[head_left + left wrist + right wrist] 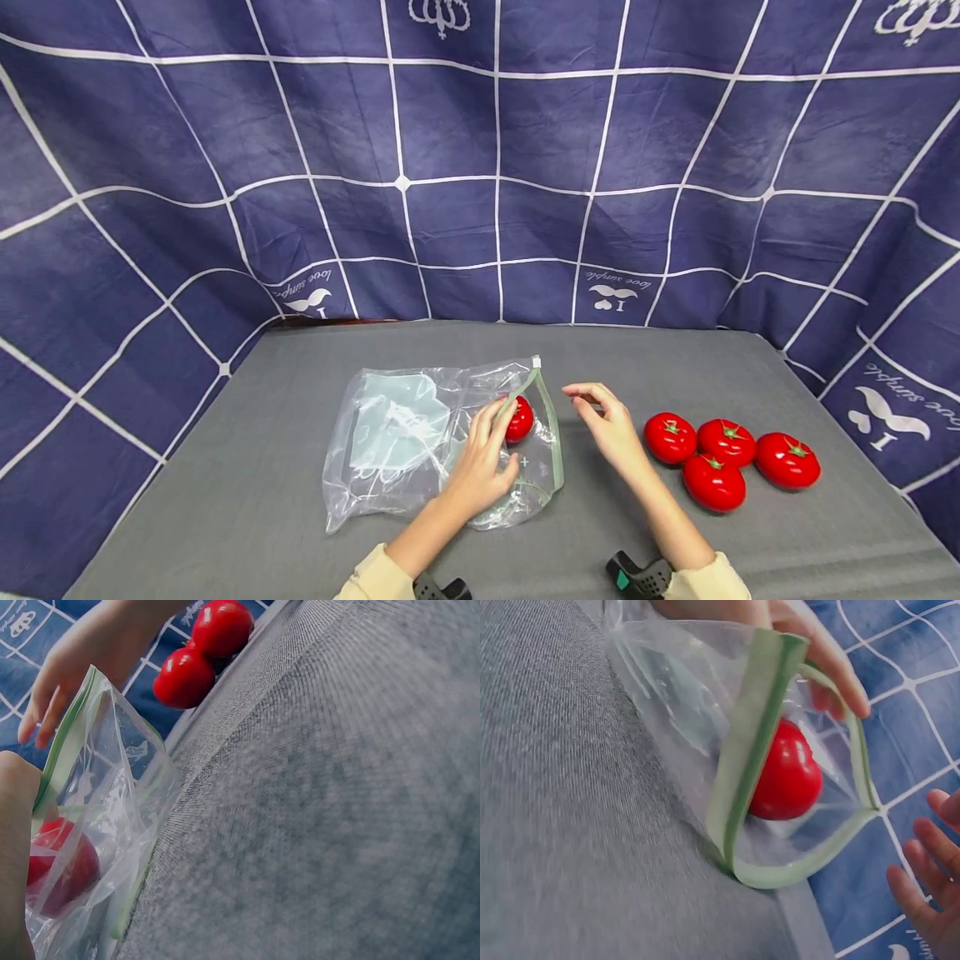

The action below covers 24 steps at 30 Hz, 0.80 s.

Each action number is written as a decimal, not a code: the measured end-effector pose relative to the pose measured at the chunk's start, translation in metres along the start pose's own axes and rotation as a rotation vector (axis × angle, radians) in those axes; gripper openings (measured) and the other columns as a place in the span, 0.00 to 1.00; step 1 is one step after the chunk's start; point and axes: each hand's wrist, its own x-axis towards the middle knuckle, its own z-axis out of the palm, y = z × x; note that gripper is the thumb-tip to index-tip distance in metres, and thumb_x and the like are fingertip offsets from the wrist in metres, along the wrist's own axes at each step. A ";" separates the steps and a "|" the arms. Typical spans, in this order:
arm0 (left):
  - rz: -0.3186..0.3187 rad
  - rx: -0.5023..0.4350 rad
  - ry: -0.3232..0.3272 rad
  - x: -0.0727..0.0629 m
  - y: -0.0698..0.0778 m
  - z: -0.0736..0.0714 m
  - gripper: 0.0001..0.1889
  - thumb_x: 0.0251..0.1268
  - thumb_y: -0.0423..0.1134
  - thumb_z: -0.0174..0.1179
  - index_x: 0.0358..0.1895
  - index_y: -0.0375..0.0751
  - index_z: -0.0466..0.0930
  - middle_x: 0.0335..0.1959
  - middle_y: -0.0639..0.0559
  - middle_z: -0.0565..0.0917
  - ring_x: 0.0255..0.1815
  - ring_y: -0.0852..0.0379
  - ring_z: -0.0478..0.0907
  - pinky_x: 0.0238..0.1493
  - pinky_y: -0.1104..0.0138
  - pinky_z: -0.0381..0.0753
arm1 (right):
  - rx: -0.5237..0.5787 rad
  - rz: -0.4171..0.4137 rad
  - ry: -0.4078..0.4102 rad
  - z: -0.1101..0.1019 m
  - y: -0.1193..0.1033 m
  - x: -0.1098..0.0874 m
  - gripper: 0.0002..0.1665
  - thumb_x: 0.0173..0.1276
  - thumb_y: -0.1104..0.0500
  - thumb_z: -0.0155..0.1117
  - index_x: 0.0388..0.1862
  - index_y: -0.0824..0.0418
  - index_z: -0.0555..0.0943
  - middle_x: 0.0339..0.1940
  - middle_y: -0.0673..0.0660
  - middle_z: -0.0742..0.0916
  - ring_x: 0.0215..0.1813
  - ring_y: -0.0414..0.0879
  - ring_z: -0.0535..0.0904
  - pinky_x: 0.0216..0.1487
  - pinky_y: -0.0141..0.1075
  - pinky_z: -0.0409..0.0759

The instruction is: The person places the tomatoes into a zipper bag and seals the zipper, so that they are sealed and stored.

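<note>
A clear zip bag point(405, 433) with a green strip at its mouth point(754, 742) lies on the grey surface, its mouth spread toward the right. Inside, just behind the opening, sits a red tomato point(787, 776). My left hand point(480, 467) lies over the bag and grips its upper layer near the strip, with fingertips point(855, 701) at the rim. To the right of the mouth, my right hand point(611, 425) hovers with loosely bent fingers and holds nothing. Through the film, the tomato point(67, 866) also shows in the left wrist view, partly hidden by my left hand.
Several more tomatoes with green stems point(716, 482) are grouped on the grey table point(247, 517), right of my right forearm. A blue curtain with white lines point(450, 225) hangs along the back and sides. Each wrist wears a dark strap point(637, 575).
</note>
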 end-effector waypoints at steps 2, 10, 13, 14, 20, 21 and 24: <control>0.003 0.001 -0.004 0.000 0.000 0.001 0.40 0.43 0.34 0.59 0.67 0.37 0.57 0.64 0.43 0.61 0.64 0.48 0.59 0.59 0.54 0.71 | -0.030 -0.016 0.006 -0.007 -0.001 -0.003 0.11 0.64 0.64 0.55 0.43 0.60 0.81 0.43 0.55 0.82 0.43 0.31 0.75 0.42 0.24 0.73; -0.004 0.008 0.002 0.001 -0.001 0.002 0.40 0.43 0.35 0.59 0.67 0.37 0.57 0.64 0.43 0.61 0.65 0.48 0.58 0.57 0.54 0.72 | -0.165 -0.152 0.022 -0.026 0.006 -0.016 0.12 0.62 0.67 0.55 0.42 0.56 0.81 0.41 0.50 0.82 0.44 0.35 0.75 0.46 0.22 0.71; 0.004 0.009 0.003 0.002 -0.001 0.002 0.40 0.43 0.34 0.58 0.67 0.37 0.57 0.64 0.43 0.61 0.64 0.48 0.58 0.58 0.54 0.71 | -0.217 -0.184 0.051 -0.034 0.007 -0.023 0.14 0.61 0.68 0.56 0.41 0.54 0.82 0.41 0.50 0.81 0.42 0.30 0.72 0.40 0.22 0.69; 0.005 0.009 0.003 0.002 -0.001 0.002 0.40 0.43 0.34 0.58 0.67 0.37 0.57 0.64 0.43 0.61 0.64 0.48 0.58 0.58 0.54 0.71 | -0.235 -0.194 0.063 -0.037 0.007 -0.025 0.14 0.61 0.68 0.56 0.41 0.53 0.82 0.41 0.50 0.81 0.42 0.29 0.71 0.38 0.22 0.68; -0.011 -0.009 0.002 0.003 -0.003 0.001 0.41 0.43 0.34 0.59 0.67 0.38 0.57 0.65 0.43 0.61 0.65 0.49 0.59 0.59 0.55 0.70 | -0.285 -0.265 0.147 -0.059 0.005 -0.030 0.14 0.58 0.71 0.57 0.40 0.58 0.82 0.42 0.51 0.80 0.44 0.25 0.69 0.41 0.19 0.66; -0.015 -0.011 -0.003 0.003 -0.003 0.000 0.41 0.43 0.34 0.59 0.68 0.39 0.57 0.65 0.43 0.61 0.65 0.49 0.59 0.59 0.54 0.70 | -0.282 -0.270 0.166 -0.062 0.005 -0.031 0.15 0.57 0.72 0.57 0.39 0.58 0.82 0.42 0.51 0.80 0.45 0.24 0.69 0.44 0.17 0.65; -0.032 -0.023 -0.025 0.002 -0.002 -0.001 0.41 0.43 0.34 0.59 0.68 0.40 0.56 0.65 0.43 0.61 0.65 0.49 0.59 0.60 0.55 0.70 | -0.282 -0.261 0.220 -0.074 0.005 -0.037 0.14 0.56 0.73 0.57 0.38 0.60 0.82 0.42 0.48 0.79 0.48 0.22 0.68 0.49 0.14 0.61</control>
